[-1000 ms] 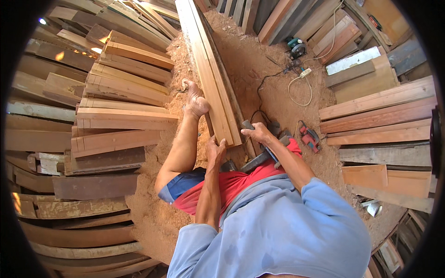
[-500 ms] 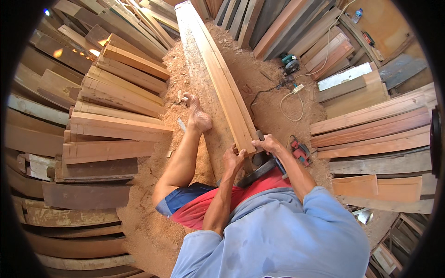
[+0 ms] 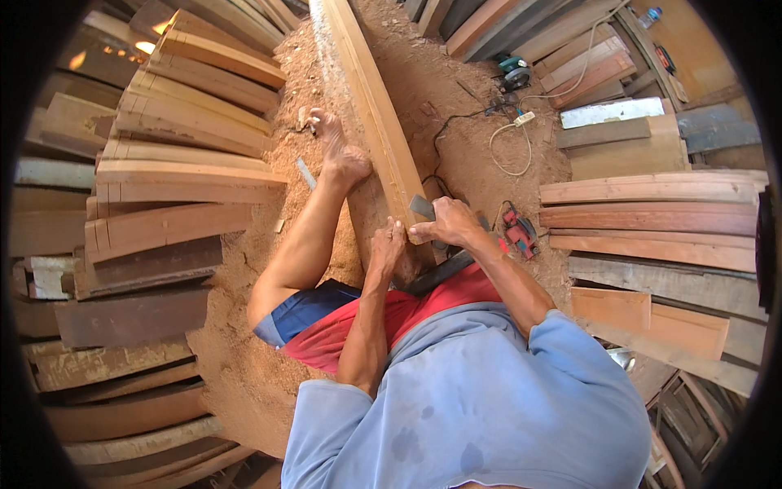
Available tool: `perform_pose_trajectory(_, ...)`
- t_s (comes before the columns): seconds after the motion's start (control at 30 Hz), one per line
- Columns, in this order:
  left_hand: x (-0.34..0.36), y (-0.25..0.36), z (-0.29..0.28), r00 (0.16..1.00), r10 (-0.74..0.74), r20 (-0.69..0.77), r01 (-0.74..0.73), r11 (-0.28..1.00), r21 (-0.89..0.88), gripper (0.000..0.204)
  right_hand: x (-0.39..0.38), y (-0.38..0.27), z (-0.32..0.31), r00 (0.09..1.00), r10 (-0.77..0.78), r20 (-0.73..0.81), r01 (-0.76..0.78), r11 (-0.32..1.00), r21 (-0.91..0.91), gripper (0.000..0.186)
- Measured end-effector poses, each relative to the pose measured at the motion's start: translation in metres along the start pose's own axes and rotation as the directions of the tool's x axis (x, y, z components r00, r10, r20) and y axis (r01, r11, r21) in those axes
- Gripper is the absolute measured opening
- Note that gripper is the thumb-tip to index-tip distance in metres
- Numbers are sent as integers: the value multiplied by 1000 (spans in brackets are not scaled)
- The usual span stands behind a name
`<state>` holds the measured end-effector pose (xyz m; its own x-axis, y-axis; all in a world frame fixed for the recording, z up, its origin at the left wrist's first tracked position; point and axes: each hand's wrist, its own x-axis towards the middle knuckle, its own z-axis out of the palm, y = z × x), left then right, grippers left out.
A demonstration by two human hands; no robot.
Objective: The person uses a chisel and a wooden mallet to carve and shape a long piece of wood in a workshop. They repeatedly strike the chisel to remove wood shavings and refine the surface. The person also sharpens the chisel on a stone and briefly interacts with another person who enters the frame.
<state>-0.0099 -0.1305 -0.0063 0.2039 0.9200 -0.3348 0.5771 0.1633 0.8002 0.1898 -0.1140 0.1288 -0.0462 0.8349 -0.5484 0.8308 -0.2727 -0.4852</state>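
A long light-brown wooden plank runs away from me on a worn, sawdust-covered beam, with another narrow length of wood alongside it. At the plank's near end my left hand is closed, its thumb and fingers pinching the left edge. My right hand is closed around a tool with a flat grey metal head, which lies over the plank's right edge; its handle is mostly hidden by hand and forearm. My bare left foot presses against the beam's left side. Across my lap lies a dark bar.
Stacked boards line the left, and more planks the right. On the sawdust floor are a red power tool, a green circular saw and a cord with a white socket block. A pale strip lies beside my foot.
My right hand has turned, bringing the tool's flat grey head onto the plank's edge. My left hand has shifted slightly back along the plank's left edge. The view has tilted somewhat.
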Motion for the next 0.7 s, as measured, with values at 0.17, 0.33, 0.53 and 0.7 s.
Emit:
perform_pose_trajectory(0.17,2,-40,-3,999,36,34,-35,999,-21,48,7,-35,36,995,-45,-84,51,997,64,81)
perform_pose_trajectory(0.33,-12,12,-28,990,-126,70,139,959,-247,42,24,-12,41,999,-46,-16,47,997,63,73)
perform_pose_trajectory(0.53,-7,15,-23,996,-34,-87,15,979,-202,42,6,-5,26,989,-28,144,-46,874,484,36)
perform_pose_trajectory(0.7,-8,14,-22,994,-83,-76,65,974,-216,60,-2,17,14,998,-18,-62,60,603,796,35)
